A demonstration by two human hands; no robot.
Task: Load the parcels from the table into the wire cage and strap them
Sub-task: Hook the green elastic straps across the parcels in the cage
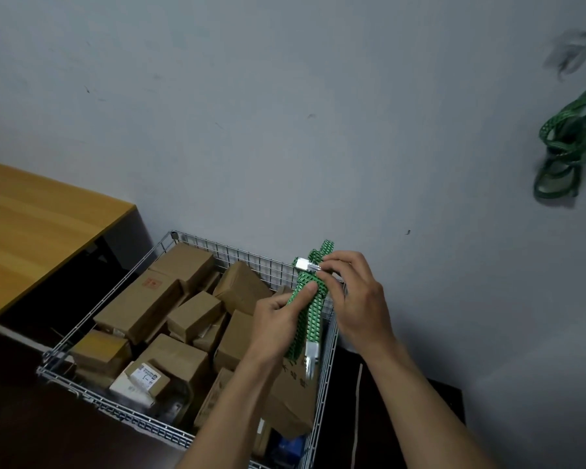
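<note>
A: Your left hand (278, 319) was curled round the folded green strap (313, 313), thumb laid along it. Your right hand (356, 299) pinched the metal hook (303, 265) at the bundle's far end

B: And you held the bundle over the far right corner of the wire cage (122, 409), resting on nothing that I could see. I'd judge your left hand kept the folds together so your right could work that hook free without the whole length spilling

A: A second metal end (312, 357) hung at the near end of the bundle, just above a large carton (295, 401) that leaned against the cage's right wall. Whether it touched the carton I couldn't tell

B: The parcels (142, 306) lay in the cage, brown cartons piled at loose angles, some tilted on others. To me that meant loading was done or close to it, which would explain a strap in your hands and not a box

A: The table (41, 225) stood to the left, just beside the cage, so each carry would have been short for you

B: Another green strap (562, 150) hung in loops on the wall at the far right, well apart from you, likely kept there for a second pass

A: With a pile that uneven, I'd guess you meant to hook onto the rim wire at that corner. A strap could slip down between the cartons otherwise
</note>
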